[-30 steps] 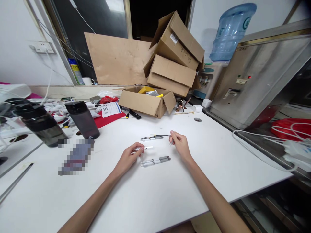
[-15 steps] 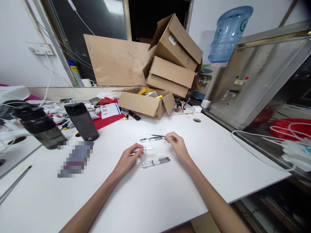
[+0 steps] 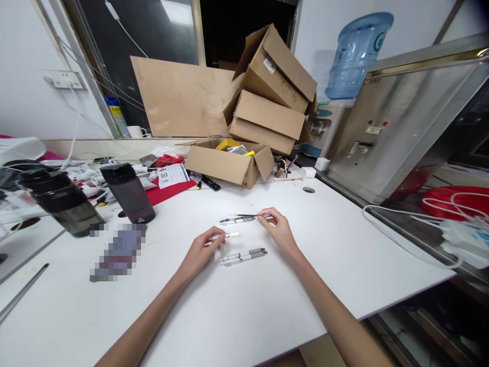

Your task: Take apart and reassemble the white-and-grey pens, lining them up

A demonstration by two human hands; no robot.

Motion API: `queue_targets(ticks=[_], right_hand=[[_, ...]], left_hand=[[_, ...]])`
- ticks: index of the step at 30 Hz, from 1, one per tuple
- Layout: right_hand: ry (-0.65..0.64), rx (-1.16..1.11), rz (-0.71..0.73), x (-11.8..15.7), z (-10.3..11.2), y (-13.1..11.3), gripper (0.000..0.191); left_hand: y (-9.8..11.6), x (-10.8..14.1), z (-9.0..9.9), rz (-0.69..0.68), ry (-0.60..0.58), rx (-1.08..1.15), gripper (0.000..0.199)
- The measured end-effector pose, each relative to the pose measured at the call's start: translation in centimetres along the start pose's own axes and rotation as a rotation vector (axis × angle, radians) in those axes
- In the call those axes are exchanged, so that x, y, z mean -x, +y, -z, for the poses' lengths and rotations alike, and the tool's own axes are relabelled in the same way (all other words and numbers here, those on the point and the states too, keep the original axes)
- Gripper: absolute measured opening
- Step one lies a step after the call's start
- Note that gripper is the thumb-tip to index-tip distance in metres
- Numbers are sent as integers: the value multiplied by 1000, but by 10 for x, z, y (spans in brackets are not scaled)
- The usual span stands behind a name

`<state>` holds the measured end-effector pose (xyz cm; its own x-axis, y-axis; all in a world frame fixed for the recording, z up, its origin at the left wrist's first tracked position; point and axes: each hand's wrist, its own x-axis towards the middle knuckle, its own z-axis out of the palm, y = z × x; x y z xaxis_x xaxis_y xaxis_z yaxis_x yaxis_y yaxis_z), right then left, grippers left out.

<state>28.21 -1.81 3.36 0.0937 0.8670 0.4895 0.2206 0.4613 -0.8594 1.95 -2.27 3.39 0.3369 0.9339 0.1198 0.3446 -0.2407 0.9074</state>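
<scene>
My left hand [image 3: 204,248] is closed in a pinch around a white pen part [image 3: 231,235], whose slim end sticks out to the right. Farther back, my right hand [image 3: 278,228] has its fingertips pinched at the right end of a thin dark pen refill [image 3: 246,215] with a yellowish portion. A clear and grey pen [image 3: 237,220] lies just below that refill, its right end partly hidden by the fingers. Between my forearms, two clear and grey pens [image 3: 244,257] rest side by side on the white table [image 3: 229,311].
Two dark bottles [image 3: 128,193] and a pixelated flat object [image 3: 118,253] are at left. An open cardboard box [image 3: 219,164] holding yellow items sits at the back, near a black remote [image 3: 211,183]. A metal cabinet [image 3: 401,122] and a white cable [image 3: 405,247] border the right side.
My right fingers have shifted slightly at the refill's end, and the refill lies a little more level. The small white bit under those fingers no longer shows. My left hand stays almost still.
</scene>
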Motion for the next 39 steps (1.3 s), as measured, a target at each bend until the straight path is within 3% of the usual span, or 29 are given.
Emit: queue_targets(ticks=[14,22,29,39], right_hand=[[-9,-4,-39,1,1,-7,36],[69,16,-86,-2,5,1,52],[-1,33,-78,0,1,-1,34],[-40,32,-53,-1,2,2,14]], left_hand=[[-3,-1,1,-17,11,4,30],[-4,-1,2,-17,28,11,31],[-5,-4,5,50,67,67,38],[-14,-11,11,27,138,161,40]])
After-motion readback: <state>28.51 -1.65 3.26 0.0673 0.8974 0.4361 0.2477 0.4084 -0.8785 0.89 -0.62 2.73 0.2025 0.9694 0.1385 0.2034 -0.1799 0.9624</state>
